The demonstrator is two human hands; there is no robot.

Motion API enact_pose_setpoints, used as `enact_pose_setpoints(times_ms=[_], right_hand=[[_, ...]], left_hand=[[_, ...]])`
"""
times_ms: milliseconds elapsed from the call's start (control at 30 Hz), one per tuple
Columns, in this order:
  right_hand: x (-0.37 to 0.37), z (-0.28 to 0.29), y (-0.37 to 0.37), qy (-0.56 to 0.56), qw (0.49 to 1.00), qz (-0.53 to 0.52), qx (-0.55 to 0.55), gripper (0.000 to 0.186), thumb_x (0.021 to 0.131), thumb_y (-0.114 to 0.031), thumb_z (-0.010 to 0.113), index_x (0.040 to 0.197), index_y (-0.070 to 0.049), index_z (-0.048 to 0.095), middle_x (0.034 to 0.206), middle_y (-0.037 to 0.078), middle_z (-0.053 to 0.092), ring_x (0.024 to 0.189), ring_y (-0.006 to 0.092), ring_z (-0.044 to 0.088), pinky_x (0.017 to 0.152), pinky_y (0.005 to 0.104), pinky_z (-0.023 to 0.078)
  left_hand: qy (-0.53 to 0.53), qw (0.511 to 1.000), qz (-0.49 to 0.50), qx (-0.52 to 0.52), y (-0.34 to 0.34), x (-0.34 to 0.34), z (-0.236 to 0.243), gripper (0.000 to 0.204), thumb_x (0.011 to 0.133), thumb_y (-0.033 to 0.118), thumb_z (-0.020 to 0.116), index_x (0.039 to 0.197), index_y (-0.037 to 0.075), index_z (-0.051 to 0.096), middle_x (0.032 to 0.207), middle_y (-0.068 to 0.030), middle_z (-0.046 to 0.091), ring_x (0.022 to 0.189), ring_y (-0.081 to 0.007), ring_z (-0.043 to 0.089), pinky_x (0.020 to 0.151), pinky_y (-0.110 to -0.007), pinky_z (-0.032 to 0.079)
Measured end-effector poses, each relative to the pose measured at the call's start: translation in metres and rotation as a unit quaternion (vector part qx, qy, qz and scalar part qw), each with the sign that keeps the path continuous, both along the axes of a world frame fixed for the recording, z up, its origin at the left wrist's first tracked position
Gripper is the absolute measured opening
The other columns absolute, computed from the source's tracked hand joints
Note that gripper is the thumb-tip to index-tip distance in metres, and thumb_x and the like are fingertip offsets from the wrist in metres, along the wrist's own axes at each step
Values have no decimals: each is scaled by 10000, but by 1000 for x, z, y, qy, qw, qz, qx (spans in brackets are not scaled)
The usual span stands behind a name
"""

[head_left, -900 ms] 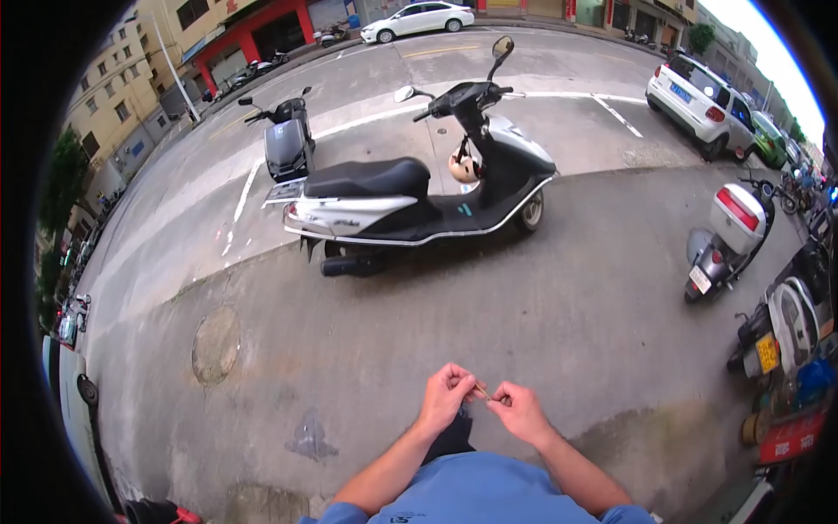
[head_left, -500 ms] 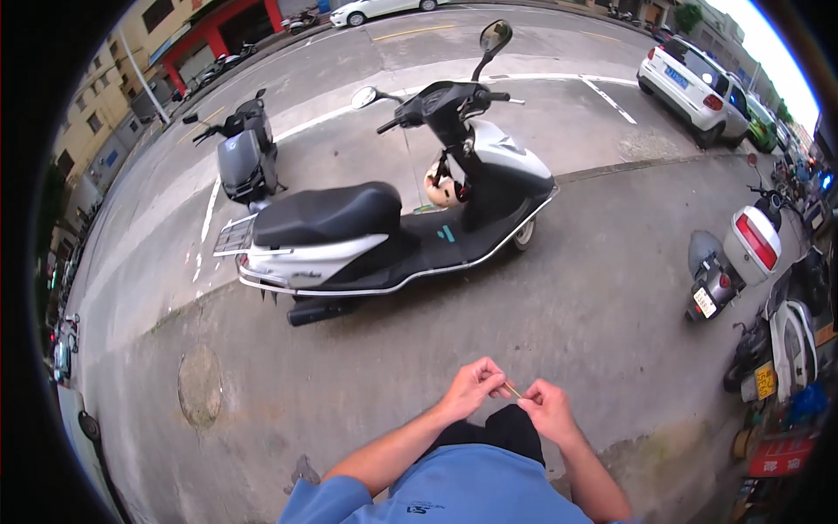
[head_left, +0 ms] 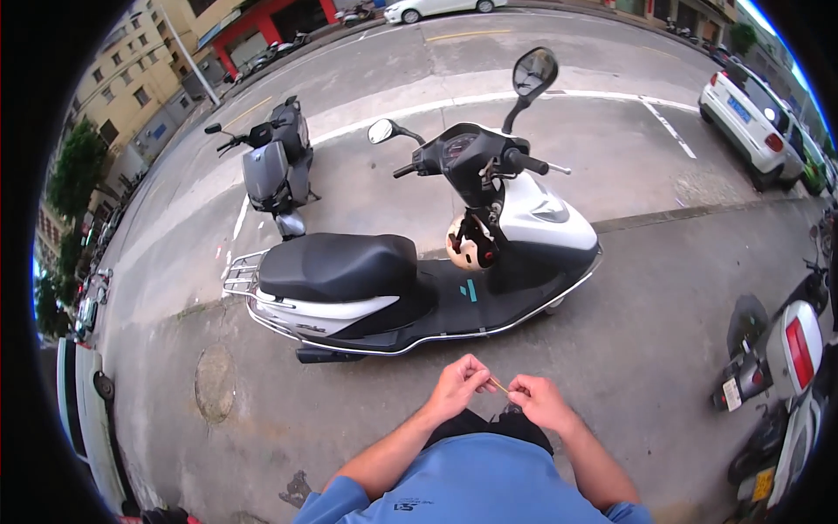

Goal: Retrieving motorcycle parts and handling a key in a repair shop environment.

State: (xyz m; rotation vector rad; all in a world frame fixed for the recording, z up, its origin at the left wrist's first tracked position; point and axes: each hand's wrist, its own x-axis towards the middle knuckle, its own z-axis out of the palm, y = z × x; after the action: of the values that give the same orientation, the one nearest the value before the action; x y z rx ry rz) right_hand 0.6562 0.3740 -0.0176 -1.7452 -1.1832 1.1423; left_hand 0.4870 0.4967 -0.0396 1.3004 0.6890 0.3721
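Close in front of my body, my left hand and my right hand hold a thin, short, yellowish stick-like piece between them. Each hand pinches one end, so only the middle shows; its exact kind is too small to make out. Just beyond my hands stands a white and black scooter, side-on, its handlebars toward the right. A beige helmet hangs beneath the handlebars, above the footboard. Two turquoise marks show on the black footboard. Neither hand touches the scooter.
A grey scooter is parked behind at the left. At the right stand a scooter with a white top box and a white car. A round manhole cover lies in the pavement at left, near a pale vehicle.
The view has shifted, and the scooter now appears larger and nearer to my hands. Both hands keep their pinch on the thin piece.
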Motion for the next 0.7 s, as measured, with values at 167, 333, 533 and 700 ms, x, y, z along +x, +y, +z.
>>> enact_pose_setpoints(times_ms=[167,333,533,700], right_hand=[[50,14,77,-3,997,67,-29,137,828,-127,617,893,-7,633,739,119,656,687,218,638,640,339,488],[77,-13,127,-20,997,43,-53,129,829,-126,620,897,-18,636,738,114,658,685,218,640,635,342,488],[90,-28,177,27,979,-166,-111,65,856,-64,615,892,-13,631,733,51,649,649,112,589,617,277,476],[80,-4,221,71,956,-280,-52,144,867,-4,573,1008,-6,603,697,7,583,634,57,541,577,221,435]], left_hand=[[-6,998,64,-13,60,28,-3,98,959,114,522,923,23,515,851,-83,671,787,-139,671,671,-250,494],[0,997,77,-27,140,58,-23,149,981,165,492,924,28,505,838,-79,669,766,-126,663,663,-240,488],[-13,999,16,-27,266,102,-39,213,1000,224,465,928,35,533,798,-51,639,681,-96,604,615,-225,472],[-45,999,-10,-16,352,145,-43,193,990,219,482,977,37,544,812,-37,620,683,-80,568,624,-222,458]])
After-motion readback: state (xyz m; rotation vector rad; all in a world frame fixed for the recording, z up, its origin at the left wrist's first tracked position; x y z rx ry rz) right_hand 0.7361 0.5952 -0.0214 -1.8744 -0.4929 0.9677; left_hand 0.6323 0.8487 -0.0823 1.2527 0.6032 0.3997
